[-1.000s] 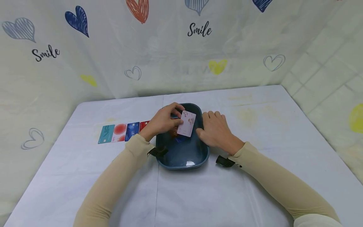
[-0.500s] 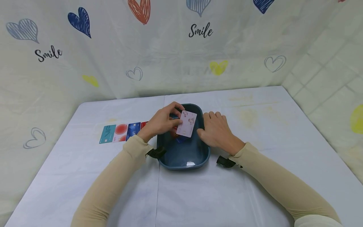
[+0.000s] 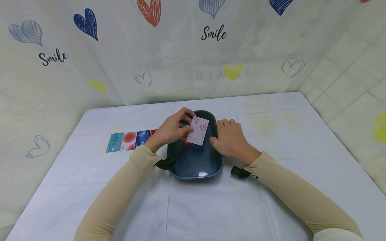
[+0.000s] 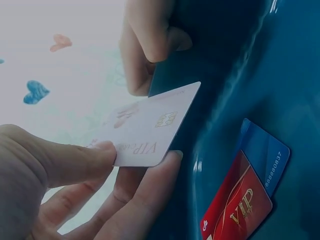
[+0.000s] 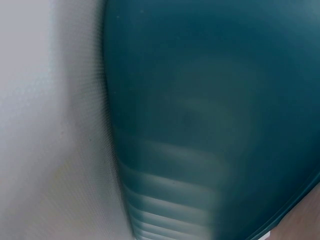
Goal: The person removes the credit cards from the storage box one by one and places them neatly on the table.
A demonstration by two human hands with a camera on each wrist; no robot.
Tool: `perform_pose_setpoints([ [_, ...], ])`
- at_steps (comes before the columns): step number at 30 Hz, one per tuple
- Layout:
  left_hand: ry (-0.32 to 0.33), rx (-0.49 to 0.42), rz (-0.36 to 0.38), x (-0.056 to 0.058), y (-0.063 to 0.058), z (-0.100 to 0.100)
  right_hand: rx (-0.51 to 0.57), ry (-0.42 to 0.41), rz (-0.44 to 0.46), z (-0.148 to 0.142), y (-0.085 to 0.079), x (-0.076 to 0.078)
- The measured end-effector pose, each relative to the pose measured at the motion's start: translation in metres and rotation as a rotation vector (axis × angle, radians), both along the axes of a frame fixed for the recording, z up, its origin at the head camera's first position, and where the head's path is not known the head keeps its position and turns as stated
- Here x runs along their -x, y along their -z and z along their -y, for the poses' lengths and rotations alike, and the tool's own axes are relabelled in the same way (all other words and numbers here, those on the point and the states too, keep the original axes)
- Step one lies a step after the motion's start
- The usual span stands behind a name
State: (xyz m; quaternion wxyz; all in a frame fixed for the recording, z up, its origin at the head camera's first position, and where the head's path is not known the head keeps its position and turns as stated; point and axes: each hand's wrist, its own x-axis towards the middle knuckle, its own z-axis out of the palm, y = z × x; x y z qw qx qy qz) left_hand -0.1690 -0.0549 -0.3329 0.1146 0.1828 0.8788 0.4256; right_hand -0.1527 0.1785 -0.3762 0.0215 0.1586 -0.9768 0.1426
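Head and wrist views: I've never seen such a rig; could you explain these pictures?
No machine: a person works bare-handed. The head view looks down from the head at a white table; each wrist view comes from that wrist, the right mostly showing a blue bin. The left hand pinches a pale pink card over the bin, where a red card and a blue card lie. The right hand grips the bin at its side. A row of cards lies on the table.

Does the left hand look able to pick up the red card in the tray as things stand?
Probably not: the left hand pinches a pale card. Otherwise the way looks free, since the red card lies partly over the blue card in the tray.
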Motion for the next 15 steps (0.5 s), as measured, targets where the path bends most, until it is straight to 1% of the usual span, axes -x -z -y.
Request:
perform_pose_setpoints([
  [4, -0.02, 0.004, -0.013, -0.002, 0.0, 0.003, -0.004, 0.001, -0.004, 0.0, 0.0, 0.0],
  [11, -0.053, -0.044, 0.007, -0.006, -0.003, 0.012, 0.0, 0.004, -0.019, 0.001, 0.001, 0.0],
  [15, -0.06, -0.027, 0.004, -0.008, -0.004, 0.016, -0.003, 0.002, -0.013, 0.001, 0.002, 0.0],
])
